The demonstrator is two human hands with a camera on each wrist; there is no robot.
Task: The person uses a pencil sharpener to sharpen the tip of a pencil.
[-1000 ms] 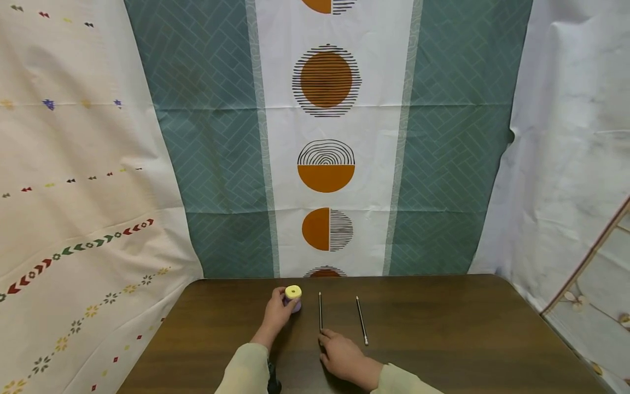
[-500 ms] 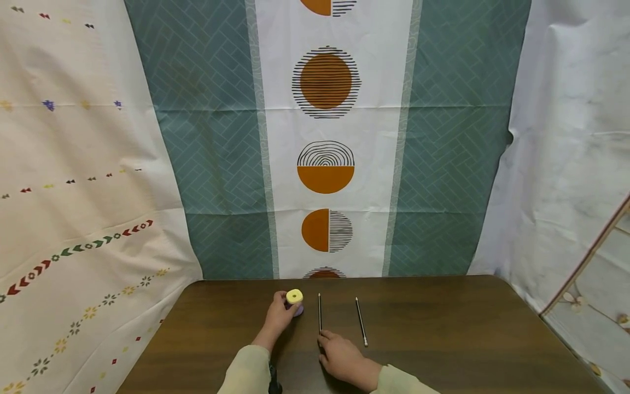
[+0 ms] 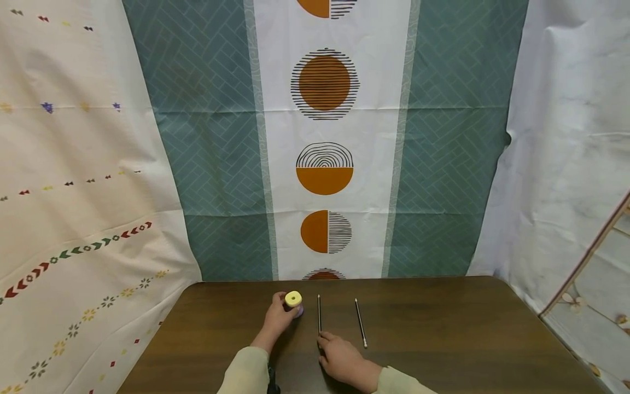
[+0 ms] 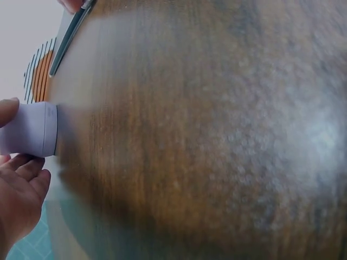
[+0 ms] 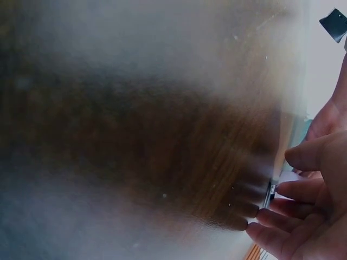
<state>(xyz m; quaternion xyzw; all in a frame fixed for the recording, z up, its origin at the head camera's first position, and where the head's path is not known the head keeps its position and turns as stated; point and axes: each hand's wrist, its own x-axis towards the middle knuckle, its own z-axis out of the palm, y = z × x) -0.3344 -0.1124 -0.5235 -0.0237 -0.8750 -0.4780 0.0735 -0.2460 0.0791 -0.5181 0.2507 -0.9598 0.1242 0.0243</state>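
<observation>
My left hand point(image 3: 276, 319) holds a small pencil sharpener point(image 3: 293, 299) between thumb and fingers. Its top is yellow with a dark hole, its body lavender. In the left wrist view the lavender body point(image 4: 32, 129) has its base close to the tabletop; whether it touches cannot be told. To its right a dark pencil point(image 3: 319, 314) lies lengthwise, pointed end away from me. The fingertips of my right hand point(image 3: 342, 358) touch that pencil's near end, which they partly hide. In the right wrist view the thumb stays apart from the loosely extended fingers point(image 5: 298, 190).
A second dark pencil point(image 3: 361, 324) with a white near end lies slightly slanted on the right. Both hands are over a brown wooden table point(image 3: 443, 328). A patterned green and white cloth point(image 3: 211, 241) hangs behind the table's far edge.
The pencil sharpener in my left hand has come slightly nearer to me, tilting a little along the way. My right hand stays at the pencil's near end.
</observation>
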